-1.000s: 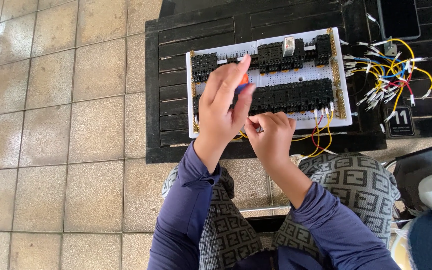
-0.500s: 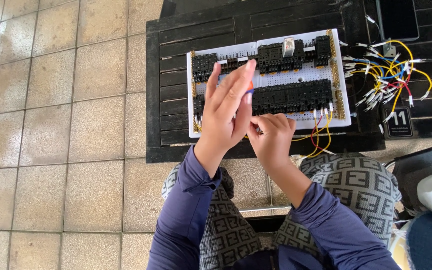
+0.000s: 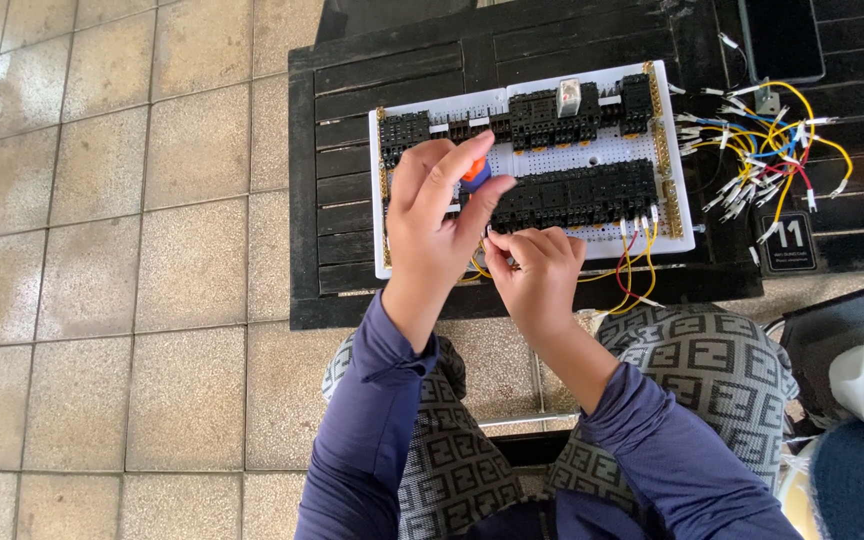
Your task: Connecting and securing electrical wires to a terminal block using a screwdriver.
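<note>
**Two hands at a wiring board on a dark slatted desk**

Tiled floor (image 3: 102,200), beige squares, fills the left side. Dark wooden slatted desk (image 3: 342,120) at top centre and right. On it lies a white perforated board (image 3: 592,150), long axis running left-right, slightly tilted so the right end sits higher. Black terminal blocks (image 3: 572,200) run in two rows along that same axis. Patterned grey trousers (image 3: 712,370) at the bottom, dark blue sleeves (image 3: 372,420) over them.

Left hand (image 3: 437,215) is over the board's left half, fingers curled round a screwdriver handle (image 3: 475,172), orange and blue; only the handle end shows between the fingers, shaft hidden, so its pointing direction can't be told. Right hand (image 3: 537,270) sits at the board's near edge, just beside the left hand, fingers curled and pinched together at the tips near a yellow wire (image 3: 479,268); can't tell whether it actually grips it.

Loose bundle of coloured wires (image 3: 762,150) on the desk right of the board, touching its right edge. Red and yellow wires (image 3: 632,270) hang off the board's near edge. Small dark number tag (image 3: 790,240) below the bundle. Dark phone (image 3: 782,35) at the top right corner.
</note>
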